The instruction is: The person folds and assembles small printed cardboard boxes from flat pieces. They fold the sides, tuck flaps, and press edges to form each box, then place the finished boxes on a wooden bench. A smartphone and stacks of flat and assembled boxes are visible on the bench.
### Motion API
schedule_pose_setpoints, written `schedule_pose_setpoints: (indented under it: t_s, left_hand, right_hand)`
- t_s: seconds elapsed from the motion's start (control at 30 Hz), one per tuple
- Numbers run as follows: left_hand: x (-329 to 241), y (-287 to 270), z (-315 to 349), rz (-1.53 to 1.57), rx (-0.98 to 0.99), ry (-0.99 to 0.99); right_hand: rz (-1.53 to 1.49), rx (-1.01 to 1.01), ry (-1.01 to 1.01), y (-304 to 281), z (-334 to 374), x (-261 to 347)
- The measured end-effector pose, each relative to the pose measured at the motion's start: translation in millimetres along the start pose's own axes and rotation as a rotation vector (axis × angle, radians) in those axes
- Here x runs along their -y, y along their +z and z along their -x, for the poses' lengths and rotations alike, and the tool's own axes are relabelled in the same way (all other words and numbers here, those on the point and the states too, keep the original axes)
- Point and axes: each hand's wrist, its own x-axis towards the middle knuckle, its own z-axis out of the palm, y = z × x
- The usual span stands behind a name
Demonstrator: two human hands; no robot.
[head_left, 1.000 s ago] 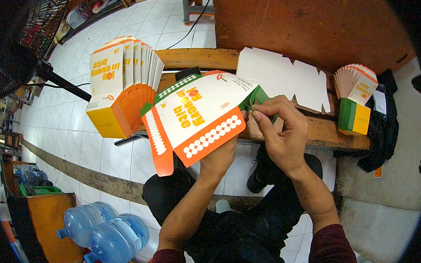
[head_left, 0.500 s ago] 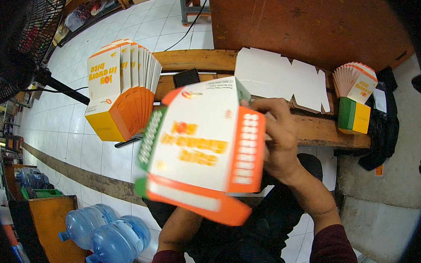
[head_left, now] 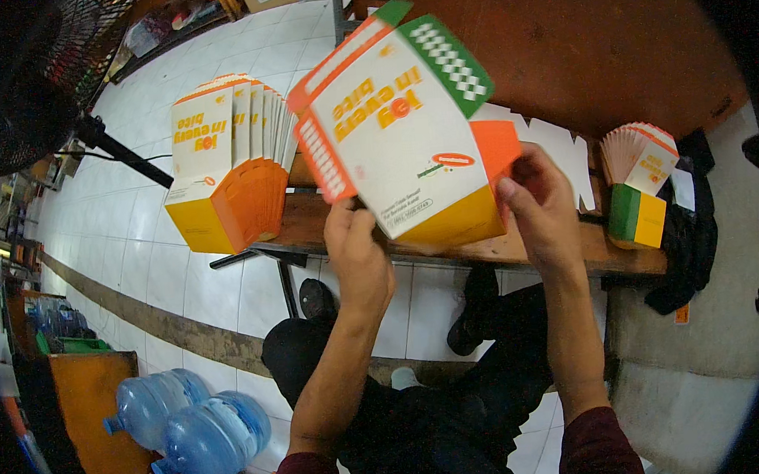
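Both my hands hold up a printed cardboard food box [head_left: 390,123], white with orange, green and yellow panels and its top flaps spread out. My left hand [head_left: 357,251] is closed on its lower left side, next to the orange patterned flap. On the other side my right hand [head_left: 544,205] grips the orange panel near the yellow base, thumb in front. The box tilts above the wooden bench [head_left: 433,258]. Behind it, partly hidden, lie flat white cardboard blanks [head_left: 556,144].
A nested fan of matching boxes [head_left: 219,164] stands at the left end of the bench, another stack [head_left: 641,186] at the right. Black cloth [head_left: 699,200] lies beyond it. Two blue water jugs [head_left: 209,438] rest on the floor, lower left; a fan [head_left: 39,75] stands upper left.
The box has been turned round and raised away from me, so its yellow base now faces my hands. My left hand, hidden behind it before, has come into sight.
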Motion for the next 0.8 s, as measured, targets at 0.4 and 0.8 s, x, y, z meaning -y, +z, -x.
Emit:
schedule_pose_setpoints:
  t_s: [0.4, 0.8]
  left_hand:
    - [-82.9, 27.1, 53.5, -1.496, 0.643, 0.476]
    - [-48.8, -17.9, 5.0, -1.365, 0.740, 0.071]
  right_hand:
    - [0.399, 0.656, -0.256, -16.1, 19.3, 29.2]
    - [0.597, 0.693, -0.284, 4.7, 21.1, 23.4]
